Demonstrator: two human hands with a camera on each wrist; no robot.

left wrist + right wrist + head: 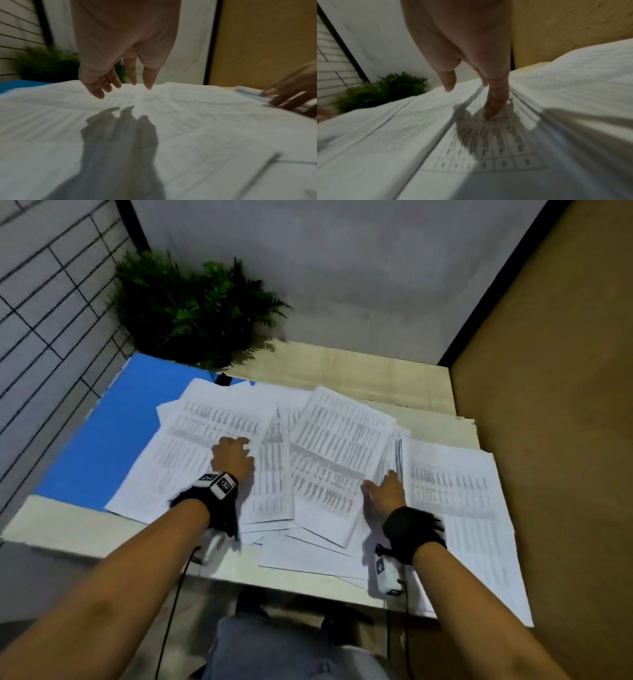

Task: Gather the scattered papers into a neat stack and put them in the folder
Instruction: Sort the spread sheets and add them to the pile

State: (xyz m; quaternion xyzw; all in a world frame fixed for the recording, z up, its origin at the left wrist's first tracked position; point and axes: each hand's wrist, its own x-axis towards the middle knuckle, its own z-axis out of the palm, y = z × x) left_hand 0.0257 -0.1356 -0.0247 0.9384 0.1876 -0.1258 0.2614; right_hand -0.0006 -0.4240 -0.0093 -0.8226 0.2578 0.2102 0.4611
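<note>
spreading across the worktop (342, 364), the papers (335, 446) overlap beside a blue folder (113, 433); left hand (233, 457) hovers, fingers (109, 81) loose, while right hand (385, 491) presses straight fingers (493, 106) onto sheets.

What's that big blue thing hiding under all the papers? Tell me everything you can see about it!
The flat bright blue folder lies on the pale wooden table, at its far left. It looks smooth and thin. The scattered white printed papers cover its right part, and a green fern plant stands at its far edge. Neither hand touches it.
</note>
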